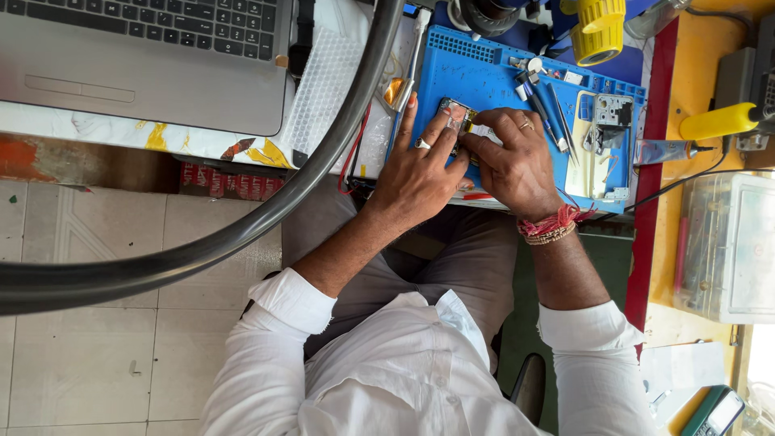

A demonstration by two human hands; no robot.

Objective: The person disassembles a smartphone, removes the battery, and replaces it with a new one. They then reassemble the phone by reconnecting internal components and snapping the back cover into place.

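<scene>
1. The opened phone (454, 115) lies on the blue repair mat (476, 77), near the mat's front edge and left of its middle; most of it is covered by the two hands, so only its upper left corner shows.
2. The left hand (416, 173) rests flat over the phone's left side, fingers spread narrowly and pointing toward the back of the desk, index and middle fingertips pressing on the device. It steadies rather than grasps; a ring shows on one finger.
3. The right hand (513, 161) arches over the phone's right side, wrist raised, thumb and index finger pinched together on a small pale part at the device's upper edge. What that part is cannot be told.
4. Judgement on technique: the work is done well if the left hand keeps the phone pinned against the mat while the right hand moves only at the fingertips, with light, even pressure so that no thin component bends.
5. Both forearms come in from the desk's front edge, white sleeves rolled, a red thread band (549, 226) on the right wrist.
6. Tweezers and drivers (557, 121) lie just right of the hands; a phone frame (609, 129) sits near the mat's right edge.
7. A laptop (145, 56) occupies the desk's left end.
</scene>
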